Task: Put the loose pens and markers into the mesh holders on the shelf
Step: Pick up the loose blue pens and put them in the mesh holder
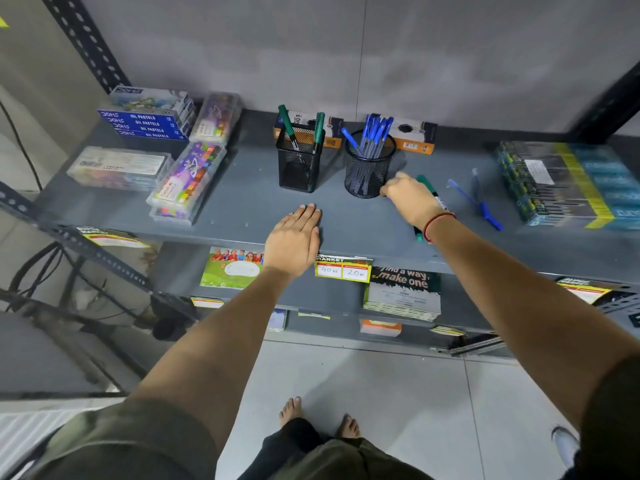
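Grey metal shelf (242, 202), top tier, inspected from the front. Two mesh holders stand mid-shelf, side by side w/ a small gap. Square holder (299, 161) on the left holds green markers (318, 131), tips down, leaning. Round holder (369, 168) on the right is packed w/ blue pens (375, 133), caps up.

Left hand (294, 242): flat, palm down, fingers pressed together, resting on the shelf's front edge in front of the square holder. Holds nothing.

Right hand (410, 197): reaching in just right of the round holder, knuckles up, fingers curled down over a loose green marker (427, 185) lying on the shelf. Marker passes under the hand; its far end shows beyond the fingers, its near end by the wrist. Whether the fingers actually pinch it: cannot tell, motion blur. Red thread band (437, 221) on that wrist.

Still loose: one blue pen (479, 206) lying diagonally, right of the hand, apart from it; another blurred pen (476, 183) beside it.

Other stock: oil pastel boxes (149, 124) and clear crayon cases (188, 178) far left; wrapped packs (554, 181) far right. Price tag (343, 270) on the shelf lip.
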